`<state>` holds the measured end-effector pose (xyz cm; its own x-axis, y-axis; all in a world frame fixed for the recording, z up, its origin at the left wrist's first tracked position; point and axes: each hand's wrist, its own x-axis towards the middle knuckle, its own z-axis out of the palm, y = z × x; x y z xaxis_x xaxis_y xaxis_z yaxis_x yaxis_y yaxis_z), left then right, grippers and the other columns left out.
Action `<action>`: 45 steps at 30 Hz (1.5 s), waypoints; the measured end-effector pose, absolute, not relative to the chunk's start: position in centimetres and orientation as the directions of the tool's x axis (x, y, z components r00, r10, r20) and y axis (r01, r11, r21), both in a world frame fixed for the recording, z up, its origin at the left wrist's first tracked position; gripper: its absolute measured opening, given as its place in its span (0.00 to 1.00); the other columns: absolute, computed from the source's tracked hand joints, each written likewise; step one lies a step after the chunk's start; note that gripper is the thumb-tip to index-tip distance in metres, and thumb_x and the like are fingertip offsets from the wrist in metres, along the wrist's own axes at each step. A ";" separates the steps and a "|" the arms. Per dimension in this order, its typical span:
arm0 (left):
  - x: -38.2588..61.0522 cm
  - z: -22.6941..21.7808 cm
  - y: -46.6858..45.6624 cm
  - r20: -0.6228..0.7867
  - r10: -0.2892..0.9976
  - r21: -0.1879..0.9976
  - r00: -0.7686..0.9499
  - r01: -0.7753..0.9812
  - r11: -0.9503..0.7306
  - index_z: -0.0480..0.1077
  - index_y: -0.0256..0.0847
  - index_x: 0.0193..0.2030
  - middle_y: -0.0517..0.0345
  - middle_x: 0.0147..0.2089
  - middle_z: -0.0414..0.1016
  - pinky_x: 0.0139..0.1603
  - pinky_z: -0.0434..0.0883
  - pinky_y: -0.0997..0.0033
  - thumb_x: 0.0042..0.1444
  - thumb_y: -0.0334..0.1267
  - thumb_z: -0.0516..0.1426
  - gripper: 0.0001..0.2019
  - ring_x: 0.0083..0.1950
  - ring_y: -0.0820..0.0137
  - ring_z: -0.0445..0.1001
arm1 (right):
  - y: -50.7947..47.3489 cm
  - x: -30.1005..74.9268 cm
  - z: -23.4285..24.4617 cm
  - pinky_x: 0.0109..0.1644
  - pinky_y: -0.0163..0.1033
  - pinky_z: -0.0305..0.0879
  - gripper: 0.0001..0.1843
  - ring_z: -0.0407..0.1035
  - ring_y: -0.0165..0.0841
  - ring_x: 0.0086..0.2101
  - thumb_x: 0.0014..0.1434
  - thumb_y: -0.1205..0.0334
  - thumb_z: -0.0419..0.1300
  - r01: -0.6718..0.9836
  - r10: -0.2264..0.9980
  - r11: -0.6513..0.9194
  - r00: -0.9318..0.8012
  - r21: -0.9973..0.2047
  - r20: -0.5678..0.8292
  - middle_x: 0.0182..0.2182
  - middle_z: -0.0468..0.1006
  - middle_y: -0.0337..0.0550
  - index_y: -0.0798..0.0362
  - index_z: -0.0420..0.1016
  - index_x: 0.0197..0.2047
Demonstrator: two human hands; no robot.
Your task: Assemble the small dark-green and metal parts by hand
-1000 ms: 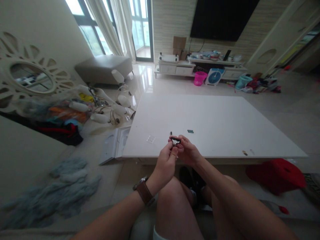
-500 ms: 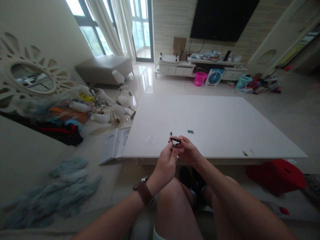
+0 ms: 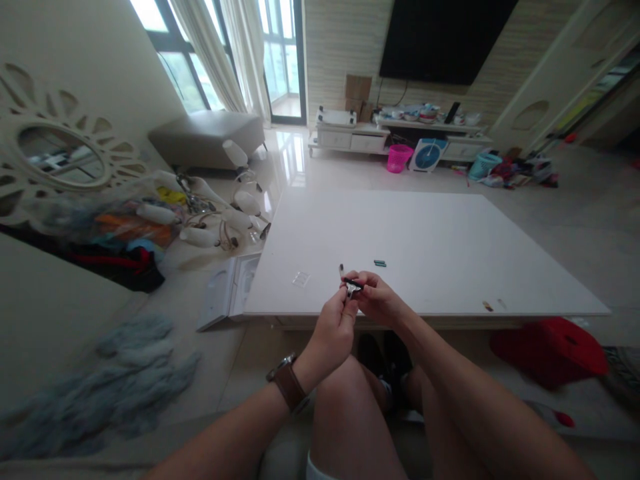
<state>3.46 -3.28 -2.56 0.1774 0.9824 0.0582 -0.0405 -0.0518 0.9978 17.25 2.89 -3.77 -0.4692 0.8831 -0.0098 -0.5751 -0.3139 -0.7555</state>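
Note:
My left hand (image 3: 336, 327), with a brown-strapped watch on the wrist, is closed around the handle of a silver razor (image 3: 351, 291). At its top sits a dark blade cartridge (image 3: 353, 284), pinched at its right end by the fingers of my right hand (image 3: 379, 297). Both hands are over the near edge of the white table (image 3: 410, 233). Two dark green strips (image 3: 380, 263), like blade cartridges, lie beyond my right hand. A clear plastic tray (image 3: 301, 279) lies to the left. A small dark-tipped piece (image 3: 341, 267) shows just past my fingers; what it is stays unclear.
Small brown scraps (image 3: 487, 306) lie near the table's front right edge. A red stool-like object (image 3: 550, 353) stands on the floor at the right. Left of the table are an open white box (image 3: 225, 290) and a lamp with several white shades (image 3: 237, 217).
The razor's head has tilted slightly, its right end lower now. Both hands keep their grip in nearly the same place, and the view has shifted a little.

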 end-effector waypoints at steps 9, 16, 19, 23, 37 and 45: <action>3.5 -2.2 -3.5 0.057 0.979 0.997 0.193 -0.065 -0.045 0.68 0.38 0.42 0.62 0.26 0.62 0.29 0.59 0.73 0.66 0.47 0.53 0.12 0.27 0.72 0.58 | 3.3 17.8 -3.9 0.39 0.33 0.69 0.16 0.73 0.28 0.33 0.39 0.58 0.81 -0.566 0.846 -0.344 -0.533 -0.749 0.015 0.38 0.81 0.38 0.51 0.79 0.26; 3.4 -2.4 -3.5 0.035 0.982 0.996 0.186 -0.083 -0.020 0.69 0.38 0.41 0.63 0.25 0.60 0.28 0.59 0.73 0.65 0.48 0.54 0.14 0.27 0.73 0.57 | 3.8 18.1 -4.0 0.38 0.35 0.70 0.14 0.74 0.29 0.34 0.39 0.59 0.80 -0.511 0.858 -0.265 -0.512 -0.818 0.042 0.37 0.81 0.39 0.51 0.80 0.26; 3.5 -2.5 -3.5 0.035 0.984 0.996 0.177 -0.090 -0.019 0.69 0.38 0.42 0.64 0.25 0.60 0.28 0.60 0.73 0.65 0.48 0.53 0.14 0.27 0.72 0.58 | 3.7 18.1 -3.9 0.38 0.34 0.70 0.14 0.74 0.29 0.34 0.39 0.60 0.81 -0.522 0.864 -0.258 -0.502 -0.813 0.049 0.36 0.81 0.38 0.50 0.81 0.26; 3.6 -2.5 -3.5 0.025 0.986 0.995 0.168 -0.100 -0.009 0.69 0.39 0.41 0.64 0.24 0.61 0.29 0.61 0.73 0.65 0.48 0.53 0.14 0.27 0.72 0.59 | 3.6 18.0 -3.7 0.37 0.34 0.71 0.14 0.74 0.29 0.33 0.38 0.62 0.80 -0.511 0.863 -0.274 -0.504 -0.815 0.025 0.36 0.81 0.38 0.51 0.81 0.25; 3.5 -2.0 -3.4 0.034 0.986 0.996 0.162 -0.087 -0.020 0.67 0.40 0.36 0.62 0.25 0.62 0.29 0.61 0.73 0.65 0.48 0.54 0.13 0.28 0.72 0.60 | 3.5 17.6 -4.0 0.32 0.31 0.70 0.19 0.73 0.28 0.31 0.37 0.58 0.80 -0.546 0.856 -0.357 -0.516 -0.757 -0.032 0.37 0.83 0.40 0.50 0.80 0.32; 3.5 -1.9 -3.4 0.037 0.990 0.994 0.133 -0.109 -0.023 0.67 0.41 0.39 0.62 0.25 0.62 0.31 0.61 0.73 0.65 0.48 0.53 0.12 0.29 0.71 0.61 | 2.6 16.3 -3.4 0.37 0.30 0.70 0.25 0.74 0.26 0.32 0.39 0.57 0.79 -0.616 0.854 -0.396 -0.519 -0.681 -0.028 0.41 0.83 0.37 0.48 0.80 0.42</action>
